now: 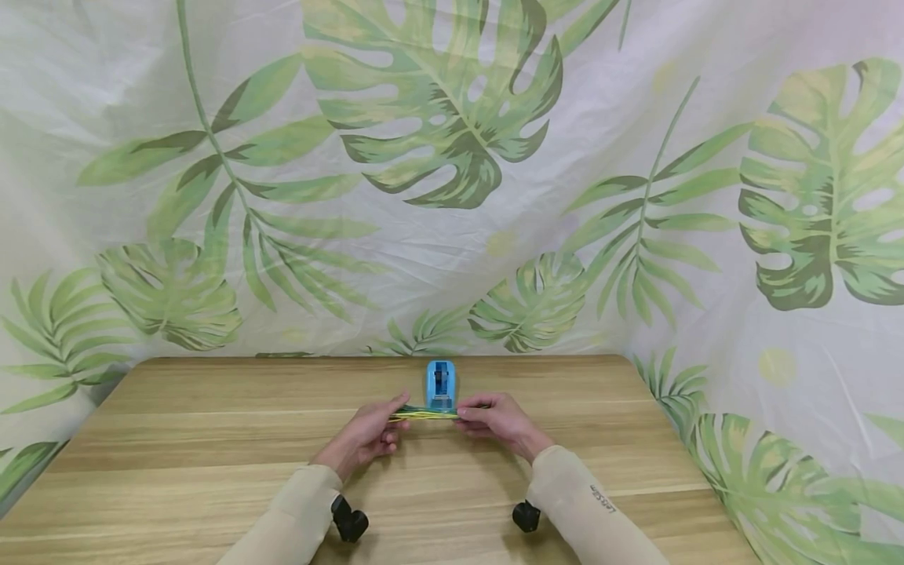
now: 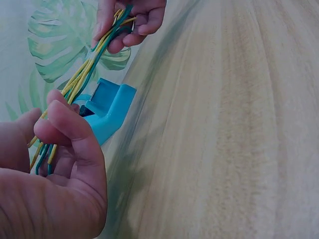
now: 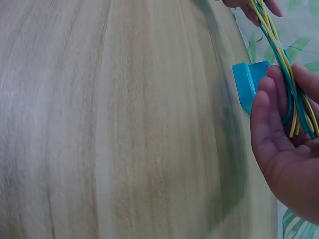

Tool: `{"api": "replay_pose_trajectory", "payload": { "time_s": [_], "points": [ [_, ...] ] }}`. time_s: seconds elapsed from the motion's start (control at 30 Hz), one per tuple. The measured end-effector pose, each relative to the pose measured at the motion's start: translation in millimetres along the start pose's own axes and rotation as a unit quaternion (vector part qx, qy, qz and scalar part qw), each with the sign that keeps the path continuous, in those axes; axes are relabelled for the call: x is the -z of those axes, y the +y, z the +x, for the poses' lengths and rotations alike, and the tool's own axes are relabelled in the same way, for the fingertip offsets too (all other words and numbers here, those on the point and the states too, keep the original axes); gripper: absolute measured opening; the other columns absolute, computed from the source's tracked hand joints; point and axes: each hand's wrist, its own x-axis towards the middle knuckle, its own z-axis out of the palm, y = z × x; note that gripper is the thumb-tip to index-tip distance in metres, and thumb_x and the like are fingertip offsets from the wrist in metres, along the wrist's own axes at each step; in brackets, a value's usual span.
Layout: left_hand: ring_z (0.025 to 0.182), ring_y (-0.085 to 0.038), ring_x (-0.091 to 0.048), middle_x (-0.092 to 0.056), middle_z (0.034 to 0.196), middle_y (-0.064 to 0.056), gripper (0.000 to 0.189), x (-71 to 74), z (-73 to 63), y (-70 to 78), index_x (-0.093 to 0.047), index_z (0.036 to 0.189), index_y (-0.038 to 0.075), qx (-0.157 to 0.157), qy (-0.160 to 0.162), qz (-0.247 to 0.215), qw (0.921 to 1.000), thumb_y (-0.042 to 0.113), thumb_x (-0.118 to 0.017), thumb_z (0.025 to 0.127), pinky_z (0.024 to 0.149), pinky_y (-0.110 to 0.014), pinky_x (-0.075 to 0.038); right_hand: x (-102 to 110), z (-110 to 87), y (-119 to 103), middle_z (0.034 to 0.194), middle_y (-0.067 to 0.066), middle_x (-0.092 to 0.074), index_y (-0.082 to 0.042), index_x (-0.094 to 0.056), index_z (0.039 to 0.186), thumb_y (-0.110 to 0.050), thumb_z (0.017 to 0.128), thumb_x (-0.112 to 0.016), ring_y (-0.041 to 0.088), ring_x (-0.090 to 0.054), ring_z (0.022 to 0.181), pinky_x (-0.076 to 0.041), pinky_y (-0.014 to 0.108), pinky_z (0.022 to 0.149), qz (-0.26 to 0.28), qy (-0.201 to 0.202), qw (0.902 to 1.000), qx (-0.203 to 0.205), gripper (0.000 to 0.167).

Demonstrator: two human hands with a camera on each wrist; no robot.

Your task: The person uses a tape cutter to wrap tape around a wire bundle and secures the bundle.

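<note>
Yellow and green wires [image 1: 424, 415] form a loose bundle stretched sideways between the two hands, above the table. My left hand [image 1: 367, 430] holds the left end between thumb and fingers. At the opposite end, the right hand [image 1: 500, 420] pinches the wires, its fingers curved beneath them in the right wrist view. A pale, see-through band [image 3: 278, 45], which looks like tape, lies across the middle of the bundle. Just behind the wires stands a blue tape dispenser [image 1: 441, 380], its toothed cutting edge [image 2: 94, 91] visible in the left wrist view. Neither hand touches the dispenser.
The wood-grain table [image 1: 176, 455] reaches back to a leaf-printed cloth [image 1: 438, 259], which hangs behind it and along the sides. Black wrist devices [image 1: 349, 519] are worn at both sleeves, low over the table.
</note>
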Motion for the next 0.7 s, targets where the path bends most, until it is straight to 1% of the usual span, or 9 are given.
{"api": "replay_pose_trajectory", "payload": {
  "time_s": [0.1,0.23,0.3,0.37,0.47,0.57,0.6,0.7],
  "points": [
    [0.05,-0.005,-0.037,-0.06,0.07,0.002,0.035,0.8,0.5,-1.0,-0.061,0.11,0.001,-0.006,-0.003,-0.001,1.0,0.035,-0.058,0.103,0.047,-0.02,-0.04,1,0.8,0,0.103,0.02,-0.073,0.013,-0.066,0.117,-0.005,0.094,-0.07,0.036,-0.07,0.1,-0.057,0.042,0.086,-0.026,0.004,0.9996,0.012,0.03],
    [0.053,-0.005,-0.038,-0.06,0.072,0.001,0.03,3.3,0.0,-2.0,-0.064,0.112,-0.002,-0.021,-0.014,-0.005,0.9997,0.026,-0.061,0.101,0.047,-0.019,-0.04,1,1.1,-1,0.103,0.019,-0.073,0.01,-0.068,0.117,-0.008,0.095,-0.07,0.036,-0.07,0.099,-0.057,0.042,0.085,-0.054,0.009,0.9984,0.016,0.029],
    [0.054,-0.005,-0.038,-0.06,0.073,0.001,0.031,5.0,-0.4,-2.7,-0.064,0.114,-0.003,-0.032,-0.022,-0.009,0.9992,0.024,-0.062,0.101,0.048,-0.018,-0.04,1,1.0,-2,0.107,0.017,-0.073,0.008,-0.066,0.121,-0.013,0.096,-0.069,0.036,-0.07,0.101,-0.056,0.043,0.086,-0.062,0.013,0.9979,0.013,0.034],
    [0.055,-0.005,-0.038,-0.06,0.074,0.0,0.031,6.7,-0.6,-3.7,-0.065,0.116,-0.004,-0.042,-0.031,-0.015,0.9985,0.023,-0.062,0.101,0.049,-0.019,-0.039,1,0.6,-2,0.115,0.017,-0.07,0.007,-0.062,0.128,-0.019,0.098,-0.068,0.035,-0.069,0.104,-0.056,0.044,0.088,-0.064,0.019,0.9977,0.011,0.04],
    [0.056,-0.006,-0.038,-0.061,0.076,0.0,0.03,8.9,-0.5,-5.3,-0.066,0.115,-0.003,-0.053,-0.043,-0.021,0.9974,0.023,-0.061,0.102,0.051,-0.02,-0.039,0,-0.2,-2,0.127,0.022,-0.063,0.006,-0.052,0.139,-0.029,0.102,-0.062,0.036,-0.067,0.109,-0.054,0.045,0.091,-0.049,0.03,0.9984,0.005,0.052],
    [0.057,-0.006,-0.039,-0.061,0.077,-0.001,0.028,11.1,0.2,-7.5,-0.067,0.114,-0.001,-0.06,-0.05,-0.024,0.9967,0.023,-0.061,0.103,0.052,-0.02,-0.038,-2,-0.5,-2,0.138,0.026,-0.054,0.007,-0.044,0.144,-0.036,0.103,-0.058,0.037,-0.065,0.11,-0.053,0.046,0.093,-0.014,0.035,0.9993,-0.006,0.061],
    [0.057,-0.006,-0.039,-0.061,0.078,-0.001,0.027,11.5,0.2,-8.0,-0.068,0.113,0.0,-0.061,-0.049,-0.026,0.9966,0.023,-0.061,0.103,0.052,-0.02,-0.038,-2,-0.8,-2,0.137,0.027,-0.053,0.007,-0.042,0.145,-0.039,0.103,-0.058,0.037,-0.065,0.11,-0.053,0.046,0.093,0.0,0.035,0.9993,-0.014,0.064],
    [0.057,-0.006,-0.039,-0.061,0.08,-0.002,0.024,12.6,-0.7,-8.2,-0.067,0.111,0.001,-0.066,-0.054,-0.032,0.9958,0.023,-0.061,0.103,0.052,-0.021,-0.038,-5,-0.6,-2,0.132,0.026,-0.056,0.007,-0.042,0.144,-0.045,0.102,-0.058,0.034,-0.067,0.104,-0.055,0.043,0.089,0.046,0.039,0.9972,-0.044,0.068]
  ]
}}
